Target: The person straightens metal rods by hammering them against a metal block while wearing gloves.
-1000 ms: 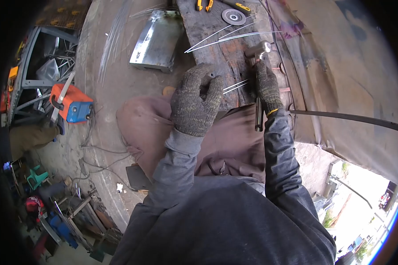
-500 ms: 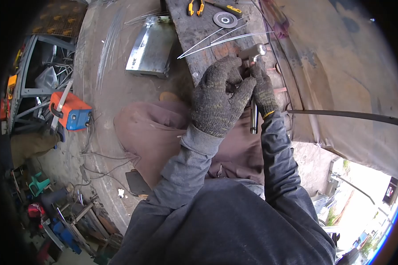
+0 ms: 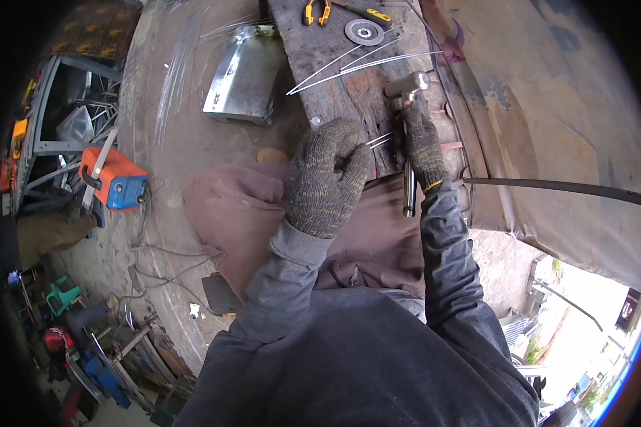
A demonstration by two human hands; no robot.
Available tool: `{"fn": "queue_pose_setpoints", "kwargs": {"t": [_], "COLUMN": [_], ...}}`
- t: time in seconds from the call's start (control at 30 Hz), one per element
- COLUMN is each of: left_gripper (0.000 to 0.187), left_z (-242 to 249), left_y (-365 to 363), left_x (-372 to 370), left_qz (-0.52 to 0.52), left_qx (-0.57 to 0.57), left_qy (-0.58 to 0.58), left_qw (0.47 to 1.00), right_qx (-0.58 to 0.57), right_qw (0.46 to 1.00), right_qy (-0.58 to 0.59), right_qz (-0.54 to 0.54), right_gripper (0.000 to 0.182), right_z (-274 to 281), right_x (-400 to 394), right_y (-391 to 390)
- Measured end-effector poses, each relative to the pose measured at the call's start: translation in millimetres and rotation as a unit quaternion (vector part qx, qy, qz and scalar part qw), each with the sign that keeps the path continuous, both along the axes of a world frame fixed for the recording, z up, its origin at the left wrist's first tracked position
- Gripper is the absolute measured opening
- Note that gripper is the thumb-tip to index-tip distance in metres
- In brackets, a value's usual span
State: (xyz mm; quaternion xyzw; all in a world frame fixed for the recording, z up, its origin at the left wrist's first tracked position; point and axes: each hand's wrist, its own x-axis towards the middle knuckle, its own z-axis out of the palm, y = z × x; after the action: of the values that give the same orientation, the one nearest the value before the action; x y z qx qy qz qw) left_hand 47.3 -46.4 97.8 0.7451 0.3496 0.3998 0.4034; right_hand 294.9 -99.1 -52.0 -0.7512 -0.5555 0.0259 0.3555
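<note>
My right hand (image 3: 423, 146), in a dark knit glove, is wrapped around a hammer (image 3: 408, 85). Its shiny metal head rests over the edge of the dark wooden board (image 3: 319, 60), and the handle points back toward me. To the left, my gloved left hand (image 3: 325, 178) is closed with the thumb against the fingers. Short thin metal rods (image 3: 381, 141) stick out to the right from its fingertips, above the board. Longer thin rods (image 3: 363, 65) lie farther up on the board. My left palm and the inner ends of the short rods are hidden.
On the far part of the board lie a grinding disc (image 3: 364, 32), orange-handled pliers (image 3: 315, 12) and another yellow-and-black tool (image 3: 367, 12). A bent sheet-metal piece (image 3: 242, 75) stands left of it. An orange-and-blue machine (image 3: 117, 178) with cables sits on the floor.
My left hand has moved left and slightly toward me, away from my right hand, bringing the short rods into view. My right hand and the hammer have stayed nearly in place.
</note>
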Motion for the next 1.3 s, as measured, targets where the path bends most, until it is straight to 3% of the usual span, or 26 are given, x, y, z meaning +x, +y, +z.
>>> {"fn": "queue_pose_setpoints", "kwargs": {"t": [0.03,0.1,0.13,0.2,0.23,0.37,0.43,0.67,0.73,0.87,0.93,1.13,1.17,1.23,1.3], "left_gripper": [0.035,0.033,0.03,0.029,0.027,0.026,0.026,0.023,0.023,0.019,0.023,0.022,0.022,0.022,0.022], "left_z": [-9.0,-27.0,-35.7,-52.3,-59.5,-86.3,-96.6,-88.7,-88.5,-97.8,-88.3,-87.0,-88.1,-91.1,-90.9], "left_y": [-1.4,-1.2,-1.1,3.7,5.8,10.6,13.4,8.6,6.9,8.4,8.6,7.8,9.1,8.9,8.6], "left_x": [-11.1,-32.6,-42.2,-51.7,-54.4,-58.3,-57.3,-51.4,-51.5,-52.0,-51.1,-51.0,-50.3,-51.1,-51.5], "left_qz": [-0.004,-0.003,-0.001,0.002,0.003,0.005,-0.004,0.005,0.006,-0.008,-0.011,-0.008,-0.006,-0.011,-0.011], "left_qx": [-0.004,0.0,0.003,0.002,0.001,-0.078,-0.008,-0.033,-0.033,-0.017,-0.038,-0.032,-0.033,-0.037,-0.03], "left_qy": [0.016,0.056,0.094,0.12,0.145,0.169,0.245,0.268,0.273,0.247,0.254,0.262,0.261,0.263,0.254], "left_qw": [1.0,0.998,0.996,0.993,0.989,0.983,0.969,0.963,0.961,0.969,0.966,0.965,0.965,0.964,0.967], "right_qx": [0.0,-0.123,-0.125,-0.015,-0.083,-0.02,-0.124,-0.022,0.0,0.011,-0.05,-0.192,-0.192,-0.079,-0.147], "right_qw": [1.0,0.975,0.975,0.999,0.994,0.999,0.982,0.993,0.981,0.972,0.937,0.93,0.931,0.975,0.959], "right_qy": [0.001,0.173,0.175,-0.037,0.067,-0.034,0.13,0.091,0.18,0.231,0.342,0.3,0.299,0.208,0.243], "right_qz": [0.0,-0.059,-0.057,0.012,-0.022,0.014,-0.049,-0.067,-0.066,-0.043,-0.053,-0.089,-0.087,0.016,-0.029], "right_gripper": [0.046,0.039,0.039,0.04,0.043,0.039,0.036,0.038,0.041,0.043,0.041,0.04,0.04,0.044,0.044], "right_z": [14.4,40.7,28.9,12.0,18.2,6.3,20.2,35.6,54.2,85.5,83.9,85.6,81.6,74.6,76.2], "right_x": [-5.6,-15.0,-11.9,-4.4,-5.6,0.5,-6.4,-32.7,-46.5,-70.5,-72.3,-75.7,-75.0,-78.4,-83.3], "right_y": [2.0,3.1,0.5,-0.7,-0.1,-0.9,2.4,-0.4,1.3,3.2,5.8,18.4,16.9,7.4,6.2]}}
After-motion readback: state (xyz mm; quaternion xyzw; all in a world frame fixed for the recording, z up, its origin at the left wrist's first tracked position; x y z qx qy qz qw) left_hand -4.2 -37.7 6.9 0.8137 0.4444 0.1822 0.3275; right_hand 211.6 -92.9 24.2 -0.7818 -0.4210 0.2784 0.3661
